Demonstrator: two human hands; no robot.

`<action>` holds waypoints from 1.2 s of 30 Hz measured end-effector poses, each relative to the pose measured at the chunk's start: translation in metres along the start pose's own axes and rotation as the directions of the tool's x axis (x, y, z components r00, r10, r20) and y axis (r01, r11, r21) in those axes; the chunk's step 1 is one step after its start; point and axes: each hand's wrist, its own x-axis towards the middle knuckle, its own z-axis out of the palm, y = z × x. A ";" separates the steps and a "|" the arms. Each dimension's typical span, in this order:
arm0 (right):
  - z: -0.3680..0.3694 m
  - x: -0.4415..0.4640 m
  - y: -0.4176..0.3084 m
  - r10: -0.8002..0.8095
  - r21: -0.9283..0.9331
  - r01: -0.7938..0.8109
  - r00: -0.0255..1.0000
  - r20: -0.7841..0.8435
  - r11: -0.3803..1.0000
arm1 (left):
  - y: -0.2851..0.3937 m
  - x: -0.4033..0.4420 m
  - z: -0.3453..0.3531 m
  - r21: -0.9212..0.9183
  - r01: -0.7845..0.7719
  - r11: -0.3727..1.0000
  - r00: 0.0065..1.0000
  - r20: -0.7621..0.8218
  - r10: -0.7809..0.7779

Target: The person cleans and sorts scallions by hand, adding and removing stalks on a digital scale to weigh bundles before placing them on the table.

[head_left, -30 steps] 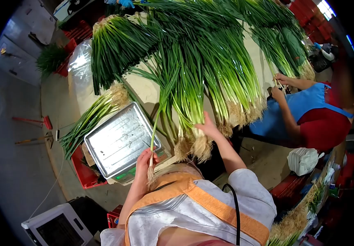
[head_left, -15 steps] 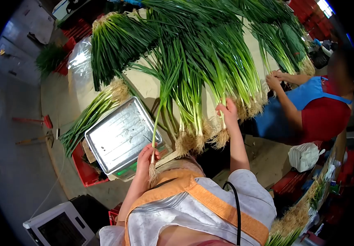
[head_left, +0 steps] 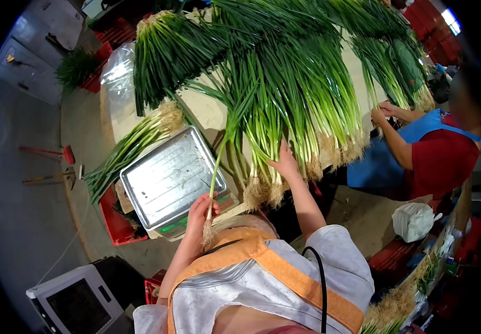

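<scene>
My left hand (head_left: 200,211) pinches a green onion (head_left: 213,181) just above its roots, beside the near right corner of a metal tray (head_left: 172,175) on a scale. Its leaves reach up over the pile. My right hand (head_left: 286,162) is at the white stems of the green onion pile (head_left: 290,100), above the roots at the table's near edge. Its fingers are partly among the stalks, and whether they grip any is not clear. Another bunch (head_left: 134,133) lies behind the tray, with roots pointing right.
At the right a co-worker in a blue apron (head_left: 385,161) handles stalks. A dark green bunch (head_left: 165,55) and a plastic bag (head_left: 119,72) lie at the far left. A red crate (head_left: 115,220) stands below the scale; a white monitor (head_left: 76,303) is at bottom left.
My right hand moved right to stalks by the root ends, then back left to the middle of the pile. My left hand keeps its green onion. The view has shifted slightly.
</scene>
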 end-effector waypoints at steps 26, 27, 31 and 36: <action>0.027 0.114 0.006 -0.200 -0.334 0.247 0.965 0.171 0.910 | 0.009 -0.007 0.023 0.171 0.058 0.984 0.998 -0.033 -0.053; 0.027 0.110 0.003 -0.179 -0.334 0.219 0.973 0.147 0.917 | 0.009 -0.007 0.021 0.154 0.053 0.987 0.998 -0.029 -0.049; 0.020 0.092 0.001 -0.099 -0.048 0.106 0.987 0.129 0.993 | 0.007 -0.008 0.010 0.085 0.018 0.996 1.000 -0.004 -0.018; -0.052 0.049 0.008 -0.097 0.799 0.055 0.995 0.005 0.599 | 0.013 -0.016 0.013 0.056 -0.037 0.998 0.999 0.006 0.037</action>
